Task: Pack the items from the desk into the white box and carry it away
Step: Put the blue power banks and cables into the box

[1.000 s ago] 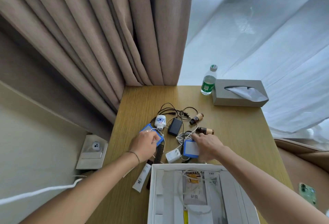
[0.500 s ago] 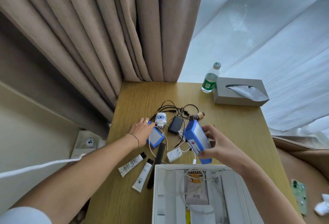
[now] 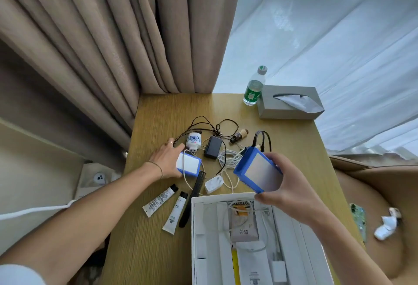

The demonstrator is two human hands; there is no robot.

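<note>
Head view: pouch [image 3: 244,228] inside white box [image 3: 204,239] bears unreadable characters.

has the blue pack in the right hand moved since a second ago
Yes. The right hand has lifted the blue pack off the desk, toward the white box.

Matt wood-grain desk [image 3: 282,140], heavy woven cloth curtain [image 3: 113,35], glossy plastic water bottle [image 3: 254,88], smooth white box [image 3: 203,239]
</note>
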